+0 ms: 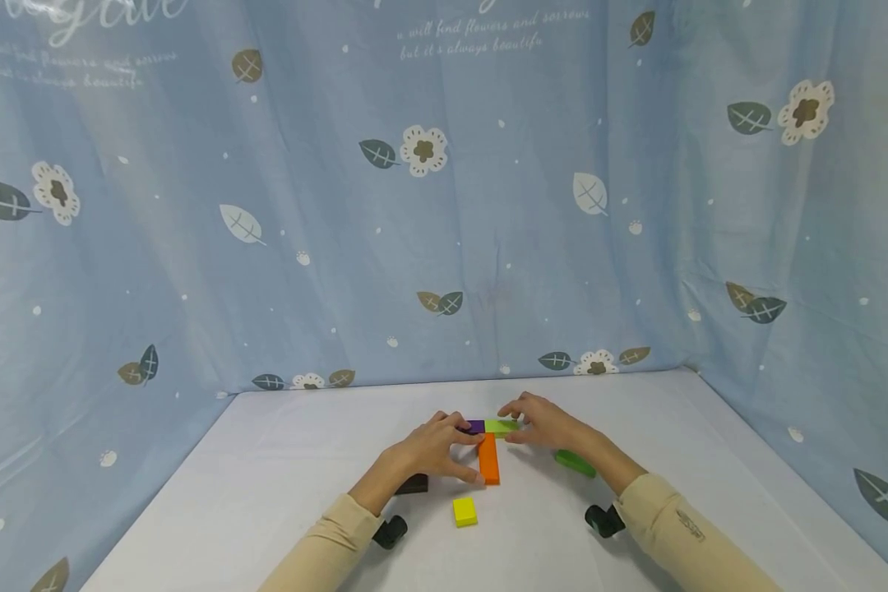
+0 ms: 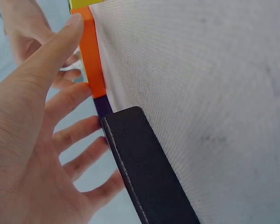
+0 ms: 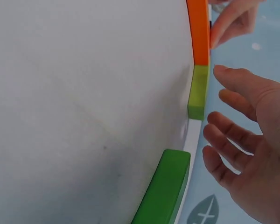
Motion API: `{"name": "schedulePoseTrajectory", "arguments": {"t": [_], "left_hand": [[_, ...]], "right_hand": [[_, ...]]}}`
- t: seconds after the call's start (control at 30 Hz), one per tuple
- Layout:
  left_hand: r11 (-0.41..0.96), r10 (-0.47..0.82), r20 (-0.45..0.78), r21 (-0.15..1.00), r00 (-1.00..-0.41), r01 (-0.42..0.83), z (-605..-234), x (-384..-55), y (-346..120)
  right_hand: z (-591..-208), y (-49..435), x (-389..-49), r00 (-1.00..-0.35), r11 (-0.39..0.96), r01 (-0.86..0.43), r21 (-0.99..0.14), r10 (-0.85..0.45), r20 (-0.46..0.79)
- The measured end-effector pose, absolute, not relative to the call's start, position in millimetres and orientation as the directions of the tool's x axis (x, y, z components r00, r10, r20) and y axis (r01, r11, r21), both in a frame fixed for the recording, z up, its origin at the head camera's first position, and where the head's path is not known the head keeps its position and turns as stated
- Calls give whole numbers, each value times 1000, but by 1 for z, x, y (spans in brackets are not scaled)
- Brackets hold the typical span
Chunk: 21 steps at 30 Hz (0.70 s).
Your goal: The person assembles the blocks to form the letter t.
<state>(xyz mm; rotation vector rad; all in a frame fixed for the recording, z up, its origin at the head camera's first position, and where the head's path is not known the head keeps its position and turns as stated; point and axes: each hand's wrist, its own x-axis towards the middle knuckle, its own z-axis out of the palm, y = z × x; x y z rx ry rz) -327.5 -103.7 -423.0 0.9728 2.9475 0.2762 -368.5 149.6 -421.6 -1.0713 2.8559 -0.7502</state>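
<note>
An orange block (image 1: 489, 462) lies lengthwise in the middle of the table, against a lime-green block (image 1: 500, 427) and a purple block (image 1: 477, 427) set crosswise at its far end. My left hand (image 1: 438, 448) is on the orange block's left side, fingers spread. In the left wrist view its thumb tip (image 2: 75, 19) overlaps the orange block; whether it touches cannot be told. My right hand (image 1: 546, 422) hovers by the right end of the lime-green block, fingers relaxed and gripping nothing. In the right wrist view a gap shows between those fingers and the lime-green block (image 3: 199, 92).
A yellow block (image 1: 464, 511) lies nearer the front. A black block (image 1: 413, 484) is partly behind my left wrist, and a green block (image 1: 575, 463) lies beneath my right forearm. Dark wrist-worn devices (image 1: 390, 533) hang under both wrists. A blue patterned curtain (image 1: 459, 214) surrounds the white table.
</note>
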Motion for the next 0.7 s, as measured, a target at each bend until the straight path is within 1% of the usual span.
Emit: {"name": "schedulePoseTrajectory", "arguments": {"t": [0.23,0.47,0.7], "left_hand": [[793,587,27,183,-809,581,-424,-328,-104],[782,601,38,181,-798,597,-424,-328,-104],[786,596,35,182,-802,592,-423,-328,-104]], "right_hand": [[-421,140,-351,-795,710,-597,-374,-586,156],[-421,133,-341,-757,689,-645,-332,-637,149],[-420,126,-334,-768,714,-632,-303,-630,115]]}}
